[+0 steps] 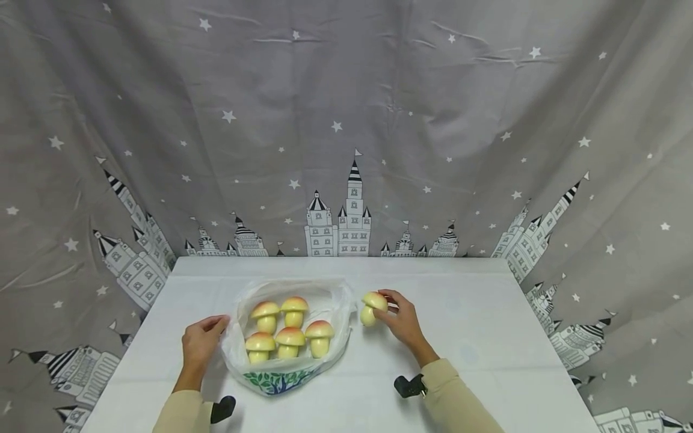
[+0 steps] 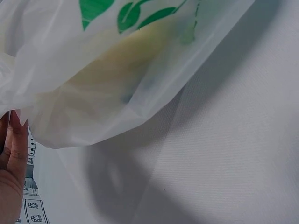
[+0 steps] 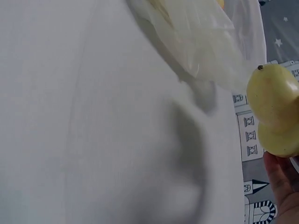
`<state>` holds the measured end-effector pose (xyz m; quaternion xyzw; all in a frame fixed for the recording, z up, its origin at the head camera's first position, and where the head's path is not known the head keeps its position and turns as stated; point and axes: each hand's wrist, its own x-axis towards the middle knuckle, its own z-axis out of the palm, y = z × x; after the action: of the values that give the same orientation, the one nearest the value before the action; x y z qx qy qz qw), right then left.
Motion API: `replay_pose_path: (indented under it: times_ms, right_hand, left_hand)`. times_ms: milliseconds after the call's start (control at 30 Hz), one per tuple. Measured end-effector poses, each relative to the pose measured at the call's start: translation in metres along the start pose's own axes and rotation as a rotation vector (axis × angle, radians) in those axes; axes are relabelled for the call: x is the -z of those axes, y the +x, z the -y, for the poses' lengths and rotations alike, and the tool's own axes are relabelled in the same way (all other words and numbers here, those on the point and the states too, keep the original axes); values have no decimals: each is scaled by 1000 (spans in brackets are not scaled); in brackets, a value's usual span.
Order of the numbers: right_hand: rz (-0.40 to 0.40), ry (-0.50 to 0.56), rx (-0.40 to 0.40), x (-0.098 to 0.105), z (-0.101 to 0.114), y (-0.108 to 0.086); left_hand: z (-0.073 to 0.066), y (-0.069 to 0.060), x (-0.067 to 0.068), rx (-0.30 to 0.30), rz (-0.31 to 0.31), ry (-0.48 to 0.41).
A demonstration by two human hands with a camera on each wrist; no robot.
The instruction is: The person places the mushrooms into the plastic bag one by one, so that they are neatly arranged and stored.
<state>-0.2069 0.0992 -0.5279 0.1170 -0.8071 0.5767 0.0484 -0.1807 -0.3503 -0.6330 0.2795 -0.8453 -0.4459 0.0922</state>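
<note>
A white translucent plastic bag (image 1: 271, 373) with a green tree print lies opened out on the table. Several yellow toy mushrooms (image 1: 290, 341) with reddish-topped caps stand inside it. At the bag's left rim, my left hand (image 1: 203, 341) pinches the plastic between thumb and fingers; in the left wrist view the fingers are partly behind the bag (image 2: 93, 107). Just off the bag's right side, my right hand (image 1: 400, 319) grips another toy mushroom (image 1: 368, 315) by its cap. The right wrist view shows that mushroom's stem (image 3: 271, 95) from below, held up beside the bag.
The table (image 1: 465, 337) has a white cover. Behind it and at both sides hangs a grey curtain (image 1: 335, 78) printed with stars and castles. A black wrist-worn device (image 1: 409, 386) sits by the right sleeve, and another (image 1: 223, 409) by the left.
</note>
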Motion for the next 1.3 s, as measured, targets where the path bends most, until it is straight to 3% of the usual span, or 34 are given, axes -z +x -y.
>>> replay_pose_path:
  times_ms: [100,300,433,567,667,733,933,1000,1167,1300]
  right_hand:
    - [14,-7,15,-4,6,1]
    - [21,-10,20,-21,-15,15]
    - [52,-10,50,-29,-17,20]
    - [75,-23,65,-36,-12,23]
    - [86,-31,102,-41,-9,25]
    - [94,-44,130,-43,-8,27]
    - [119,-89,179,-52,-5,33]
    - [140,-98,182,-56,-4,35]
    - [191,-107,177,-65,0,40]
    - [210,-125,179,-71,2,46]
  left_hand:
    - [1,1,-1,-2,0,-4]
    - [-3,0,2,-30,-15,38]
    - [-23,-12,13,-16,8,27]
    - [-55,-38,28,13,42,-16]
    - [-66,-48,33,22,56,-35]
    - [-66,-47,32,31,61,-40]
    - [-28,-18,16,13,19,28]
    - [-26,-16,16,14,37,20]
    - [-47,-32,26,37,46,-23]
    - [-66,-47,34,14,33,-50]
